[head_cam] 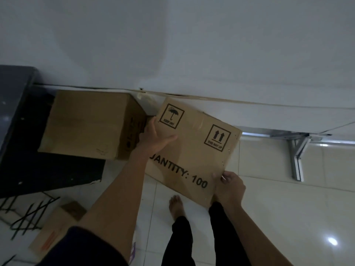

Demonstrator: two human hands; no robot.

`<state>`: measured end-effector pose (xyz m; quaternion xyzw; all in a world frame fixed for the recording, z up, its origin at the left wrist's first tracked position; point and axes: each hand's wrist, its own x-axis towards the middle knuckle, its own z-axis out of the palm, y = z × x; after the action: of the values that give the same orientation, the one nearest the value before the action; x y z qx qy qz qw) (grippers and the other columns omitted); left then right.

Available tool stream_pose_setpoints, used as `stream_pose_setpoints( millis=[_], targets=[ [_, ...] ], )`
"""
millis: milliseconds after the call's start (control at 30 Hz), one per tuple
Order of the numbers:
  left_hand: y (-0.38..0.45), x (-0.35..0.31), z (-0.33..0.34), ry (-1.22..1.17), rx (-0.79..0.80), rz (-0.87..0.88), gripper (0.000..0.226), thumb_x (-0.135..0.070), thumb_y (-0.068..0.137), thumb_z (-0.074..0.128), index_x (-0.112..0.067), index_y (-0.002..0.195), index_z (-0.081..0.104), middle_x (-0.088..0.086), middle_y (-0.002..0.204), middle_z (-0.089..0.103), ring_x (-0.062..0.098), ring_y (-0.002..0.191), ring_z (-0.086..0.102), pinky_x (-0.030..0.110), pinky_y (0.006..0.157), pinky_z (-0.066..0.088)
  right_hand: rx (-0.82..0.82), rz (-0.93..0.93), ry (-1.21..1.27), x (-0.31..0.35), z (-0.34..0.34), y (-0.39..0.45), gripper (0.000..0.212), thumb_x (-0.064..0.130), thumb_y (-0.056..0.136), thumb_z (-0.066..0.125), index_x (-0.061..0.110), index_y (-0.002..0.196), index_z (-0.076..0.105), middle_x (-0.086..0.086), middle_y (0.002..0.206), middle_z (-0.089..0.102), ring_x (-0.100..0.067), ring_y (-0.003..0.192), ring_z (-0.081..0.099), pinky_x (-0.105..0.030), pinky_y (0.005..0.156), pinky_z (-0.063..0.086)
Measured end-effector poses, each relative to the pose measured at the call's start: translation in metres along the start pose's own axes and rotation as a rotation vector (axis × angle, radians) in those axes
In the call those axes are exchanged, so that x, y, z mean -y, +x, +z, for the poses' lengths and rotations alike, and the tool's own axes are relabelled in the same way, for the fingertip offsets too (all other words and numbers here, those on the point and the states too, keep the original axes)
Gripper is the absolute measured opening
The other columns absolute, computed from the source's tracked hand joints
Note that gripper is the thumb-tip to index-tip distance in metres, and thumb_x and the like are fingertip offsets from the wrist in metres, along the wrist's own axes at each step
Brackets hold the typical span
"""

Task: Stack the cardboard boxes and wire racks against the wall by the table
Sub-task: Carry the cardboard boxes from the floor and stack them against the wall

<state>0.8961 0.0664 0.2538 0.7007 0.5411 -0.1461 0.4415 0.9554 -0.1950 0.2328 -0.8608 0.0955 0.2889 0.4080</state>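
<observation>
A flat cardboard box (194,150) printed "QUANTITY: 100", with keep-dry and this-way-up marks, is held tilted near the white wall (172,45). My left hand (153,137) grips its upper left edge, thumb on the printed face. My right hand (229,187) pinches its lower right corner. A closed cardboard box (90,123) rests to the left, beside the dark table (13,112), close to the wall. Black wire racks (28,214) lie on the floor at the lower left, next to another cardboard box (57,227).
White floor tiles (288,208) spread out to the right. A metal bracket (299,152) sits on the floor by the wall at the right. A cable (211,98) runs along the wall's base. My bare foot (176,206) stands below the held box.
</observation>
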Motion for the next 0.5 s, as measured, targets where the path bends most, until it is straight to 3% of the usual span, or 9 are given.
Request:
stream_pose_setpoints(
  millis=[133,200,300,400,500],
  targets=[
    [0.011,0.001,0.001,0.16,-0.06,0.054,0.109,-0.074,0.076,0.064,-0.04,0.157,0.0,-0.007,0.166,0.008,0.036,0.149,0.014,0.064,0.116,0.021,-0.011,-0.022,0.034,0.003,0.013,0.005,0.028,0.034,0.077,0.078,0.014,0.094,0.069,0.006,0.081,0.069,-0.005,0.076,0.067,-0.02,0.073,0.055],
    [0.007,-0.008,0.01,0.313,-0.099,0.127,0.097,-0.07,0.087,0.054,-0.036,0.159,-0.002,-0.006,0.167,-0.009,0.039,0.152,-0.002,0.066,0.117,0.013,0.02,-0.027,0.057,0.011,0.017,0.005,0.026,0.032,0.075,0.081,0.014,0.09,0.068,0.007,0.081,0.07,0.001,0.072,0.065,-0.013,0.066,0.054],
    [0.0,-0.024,0.033,0.352,-0.134,0.299,0.088,-0.067,0.088,0.055,-0.044,0.157,0.005,-0.007,0.166,-0.017,0.038,0.152,-0.01,0.075,0.111,0.017,0.072,-0.042,0.021,0.017,0.029,-0.002,0.023,0.022,0.074,0.082,0.009,0.087,0.068,0.005,0.077,0.066,0.007,0.066,0.058,0.001,0.051,0.039],
    [-0.001,-0.035,0.054,0.296,-0.08,0.335,0.092,-0.075,0.079,0.059,-0.053,0.154,0.009,-0.011,0.164,-0.023,0.039,0.15,-0.019,0.079,0.107,0.018,0.092,-0.048,0.018,0.005,0.042,-0.016,0.026,0.022,0.074,0.083,0.009,0.089,0.066,0.003,0.082,0.068,-0.006,0.076,0.066,-0.001,0.053,0.042],
    [0.007,-0.035,0.067,0.301,-0.055,0.257,0.101,-0.076,0.076,0.062,-0.052,0.154,0.003,-0.005,0.164,-0.025,0.038,0.148,-0.025,0.082,0.106,0.014,0.095,-0.05,0.008,0.001,0.043,-0.015,0.029,0.037,0.073,0.082,0.016,0.086,0.067,0.007,0.083,0.071,-0.007,0.08,0.069,-0.008,0.056,0.047]
  ],
)
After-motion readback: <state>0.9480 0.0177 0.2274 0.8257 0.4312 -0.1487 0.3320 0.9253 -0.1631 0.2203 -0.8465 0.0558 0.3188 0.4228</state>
